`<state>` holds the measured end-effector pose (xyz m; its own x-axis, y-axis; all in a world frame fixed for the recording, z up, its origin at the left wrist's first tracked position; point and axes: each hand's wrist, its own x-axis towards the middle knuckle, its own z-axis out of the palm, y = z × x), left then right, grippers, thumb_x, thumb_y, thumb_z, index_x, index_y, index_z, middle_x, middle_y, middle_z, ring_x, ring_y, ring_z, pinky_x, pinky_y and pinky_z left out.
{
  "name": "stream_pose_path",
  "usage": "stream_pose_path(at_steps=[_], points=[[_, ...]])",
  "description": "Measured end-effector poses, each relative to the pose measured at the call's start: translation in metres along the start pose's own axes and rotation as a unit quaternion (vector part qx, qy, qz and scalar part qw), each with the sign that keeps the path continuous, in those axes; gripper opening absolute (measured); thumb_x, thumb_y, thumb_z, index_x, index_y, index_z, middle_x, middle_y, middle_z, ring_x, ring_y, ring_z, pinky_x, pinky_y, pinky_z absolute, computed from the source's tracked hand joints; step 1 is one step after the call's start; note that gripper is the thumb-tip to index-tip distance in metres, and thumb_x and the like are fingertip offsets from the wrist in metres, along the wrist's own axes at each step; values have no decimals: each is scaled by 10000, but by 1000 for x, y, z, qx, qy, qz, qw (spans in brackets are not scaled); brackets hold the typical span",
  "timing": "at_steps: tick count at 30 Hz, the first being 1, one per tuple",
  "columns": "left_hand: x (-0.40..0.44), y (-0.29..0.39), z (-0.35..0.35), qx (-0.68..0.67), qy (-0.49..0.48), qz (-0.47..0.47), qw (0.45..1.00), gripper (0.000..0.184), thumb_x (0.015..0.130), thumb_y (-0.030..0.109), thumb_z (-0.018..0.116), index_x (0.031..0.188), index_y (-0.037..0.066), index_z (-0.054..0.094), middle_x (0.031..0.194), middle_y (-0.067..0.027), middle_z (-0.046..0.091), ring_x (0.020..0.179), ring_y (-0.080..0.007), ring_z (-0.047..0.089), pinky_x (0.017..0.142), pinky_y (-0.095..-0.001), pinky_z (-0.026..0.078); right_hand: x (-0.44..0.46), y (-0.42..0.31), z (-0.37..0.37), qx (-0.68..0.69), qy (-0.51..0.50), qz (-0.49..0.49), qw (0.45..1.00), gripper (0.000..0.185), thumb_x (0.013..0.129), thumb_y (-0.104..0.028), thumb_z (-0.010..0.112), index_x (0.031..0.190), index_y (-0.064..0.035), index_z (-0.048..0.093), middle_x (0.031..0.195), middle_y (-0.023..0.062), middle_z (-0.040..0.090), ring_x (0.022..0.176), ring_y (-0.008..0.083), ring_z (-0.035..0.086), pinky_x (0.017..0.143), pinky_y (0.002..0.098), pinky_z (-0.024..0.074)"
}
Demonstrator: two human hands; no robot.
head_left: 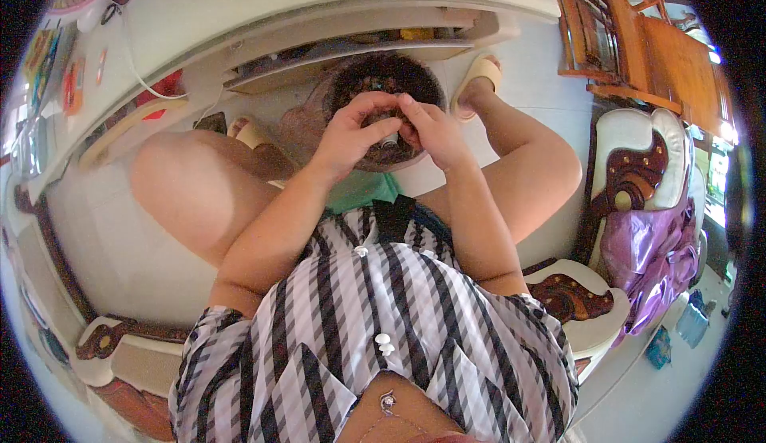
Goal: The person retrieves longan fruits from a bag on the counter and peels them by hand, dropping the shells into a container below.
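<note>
Over a round bin with a dark inside, both of my hands meet at the fingertips. My left hand is closed, its thumb reaching toward the fingers. Facing it, my right hand is bent in a pinch with its fingers curled inward. Something small and dark seems to sit between the fingertips, but the fingers hide what it is. A small pale piece shows below the hands, inside the bin. The bin stands on the floor between my feet, and its contents are too dark to tell apart.
A white table with an open drawer lies just beyond the bin. Green material hangs by my lap. Wooden chairs stand at right, near a seat with purple fabric. A white cable crosses the table's left side.
</note>
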<state>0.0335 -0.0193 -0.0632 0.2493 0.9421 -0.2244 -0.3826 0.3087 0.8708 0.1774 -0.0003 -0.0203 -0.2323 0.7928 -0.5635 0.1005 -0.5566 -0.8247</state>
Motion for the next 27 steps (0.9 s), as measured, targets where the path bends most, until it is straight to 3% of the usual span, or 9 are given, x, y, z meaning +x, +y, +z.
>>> stream_pose_path(at_steps=[4,7,10,13,16,20,23,27], points=[[3,-7,-5,103,20,50,993,224,723,80,654,936,33,603,920,-25,571,877,-137,525,783,-247,400,6,12,-5,-7,-49,9,999,378,890,-404,412,797,-63,547,597,-51,404,521,48,345,459,193,268],[2,-1,-2,-11,6,-6,1000,209,720,78,658,917,37,603,869,-17,581,823,-131,537,753,-244,408,6,11,-5,19,-62,30,997,371,891,-398,412,807,-63,547,608,-52,414,525,45,348,459,189,266],[4,-6,-1,26,37,29,999,178,721,65,652,886,25,600,834,-8,584,776,-120,539,716,-246,420,10,15,-3,-11,-28,-15,999,428,881,-405,428,849,-2,572,673,-9,507,592,91,431,532,228,344],[1,2,0,229,63,81,968,160,732,53,640,883,23,597,835,-15,585,770,-106,535,689,-239,425,19,29,-5,-100,33,-61,993,439,871,-393,448,891,24,585,719,35,568,654,130,493,604,260,400],[3,-2,1,6,78,-35,996,172,742,46,624,906,20,582,835,-33,586,768,-120,546,674,-243,439,19,25,-5,-115,57,-42,991,406,860,-373,466,911,11,589,707,67,578,672,147,513,631,262,412],[5,-9,-4,-197,100,-69,973,182,760,51,603,938,43,566,853,-47,594,793,-143,565,691,-265,456,19,22,-11,-140,55,-20,988,348,835,-328,516,930,-2,589,770,110,591,728,192,549,684,274,431],[3,1,-3,-251,98,-95,959,169,776,58,586,943,52,560,860,-45,595,810,-152,570,705,-284,462,28,42,-13,-182,114,-212,953,275,786,-246,580,931,-12,590,878,133,588,791,232,563,723,295,444],[4,1,-5,-276,91,-115,950,139,804,82,568,940,56,561,859,-47,596,814,-154,571,711,-290,464,12,9,-7,-249,123,-299,913,260,718,-161,634,946,-42,598,953,132,575,857,241,563,749,319,449]])
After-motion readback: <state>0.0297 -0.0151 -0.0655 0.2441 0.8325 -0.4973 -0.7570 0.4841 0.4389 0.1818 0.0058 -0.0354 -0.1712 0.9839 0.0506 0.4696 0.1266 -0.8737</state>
